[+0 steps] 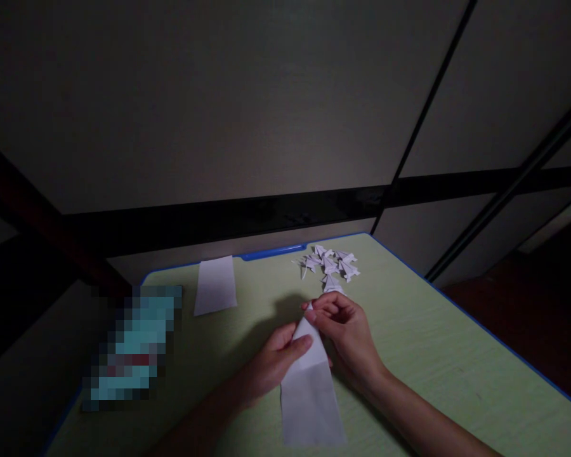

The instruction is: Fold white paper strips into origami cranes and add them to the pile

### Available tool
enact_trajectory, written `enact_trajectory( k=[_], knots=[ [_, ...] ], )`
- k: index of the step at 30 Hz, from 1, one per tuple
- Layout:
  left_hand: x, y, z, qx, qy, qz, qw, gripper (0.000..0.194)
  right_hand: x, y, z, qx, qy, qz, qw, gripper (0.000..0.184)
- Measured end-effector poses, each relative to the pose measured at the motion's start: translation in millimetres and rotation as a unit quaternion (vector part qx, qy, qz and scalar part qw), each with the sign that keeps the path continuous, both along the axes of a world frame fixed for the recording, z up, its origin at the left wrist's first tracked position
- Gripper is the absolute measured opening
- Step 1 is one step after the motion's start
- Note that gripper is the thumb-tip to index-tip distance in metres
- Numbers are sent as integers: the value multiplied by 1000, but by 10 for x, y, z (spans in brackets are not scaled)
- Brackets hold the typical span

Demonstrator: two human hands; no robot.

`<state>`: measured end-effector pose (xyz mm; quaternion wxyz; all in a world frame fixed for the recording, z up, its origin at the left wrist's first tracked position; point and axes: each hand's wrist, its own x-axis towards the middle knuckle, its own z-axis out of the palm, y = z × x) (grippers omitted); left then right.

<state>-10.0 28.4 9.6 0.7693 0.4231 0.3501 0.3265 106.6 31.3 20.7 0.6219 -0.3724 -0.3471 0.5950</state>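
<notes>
1. Two bare forearms reach forward from the bottom: the left forearm [214,406], in deeper shadow, and the right forearm [428,416], slanting in from the lower right.
2. Left hand [273,365]: thumb laid on top, pointing right; fingers curled beneath, mostly hidden.
3. Right hand [349,330]: slightly farther forward, thumb and forefinger pinching, remaining fingers bent.
4. Both hands work close together.

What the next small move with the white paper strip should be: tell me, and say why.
I'd press the narrow end's fold flat with the right hand while the left hand steadies the paper strip. The strip tapers toward the right thumb and fingers, which pinch its tip, and the left thumb lies across it just below, so both seem well placed for creasing.
</notes>
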Motion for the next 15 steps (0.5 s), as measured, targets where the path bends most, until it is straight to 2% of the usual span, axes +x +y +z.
enact_trajectory(
  k=[3,7,15],
  knots=[
    [5,-8,21,-1,-4,-12,1000,31,2,-8,23,-21,16,10,1000,19],
    [3,-15,27,-4,4,-16,1000,30,1,-18,35,-56,14,24,998,14],
    [2,-23,29,-10,-4,-13,1000,28,23,-20,14,-58,6,38,998,9]
  ],
)
